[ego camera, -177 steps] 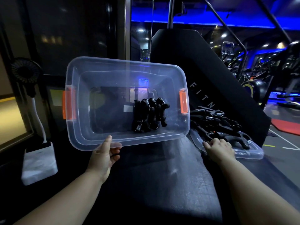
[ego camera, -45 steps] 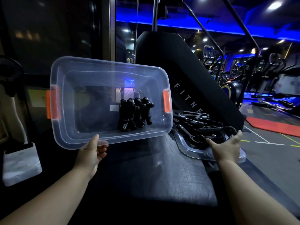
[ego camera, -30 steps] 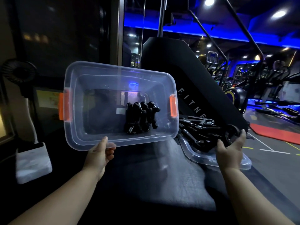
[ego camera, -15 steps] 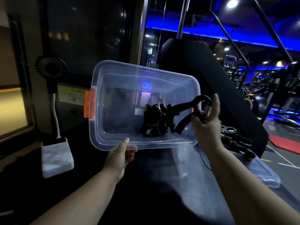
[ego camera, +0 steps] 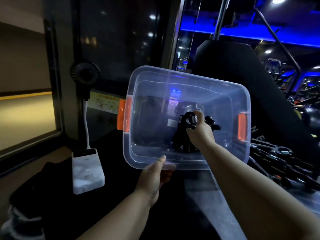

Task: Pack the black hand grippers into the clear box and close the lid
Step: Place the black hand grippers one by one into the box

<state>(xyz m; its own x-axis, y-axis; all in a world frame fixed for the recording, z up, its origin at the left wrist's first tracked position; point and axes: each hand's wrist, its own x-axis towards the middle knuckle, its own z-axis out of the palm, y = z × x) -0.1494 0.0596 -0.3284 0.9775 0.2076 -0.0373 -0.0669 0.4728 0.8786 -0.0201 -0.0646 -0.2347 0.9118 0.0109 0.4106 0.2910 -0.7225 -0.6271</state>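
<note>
Hand gripper (ego camera: 190, 119), pinched in right hand (ego camera: 200, 134) inside clear box (ego camera: 173, 75) gripped by left hand (ego camera: 154, 177): seat against packed grippers (ego camera: 213, 123) before release.

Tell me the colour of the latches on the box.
Orange: one latch at each end of the box, clearest in the head view.

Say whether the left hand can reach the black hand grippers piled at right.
Probably not: the left hand holds the clear plastic box, and the right arm blocks the piled black hand grippers.
</note>
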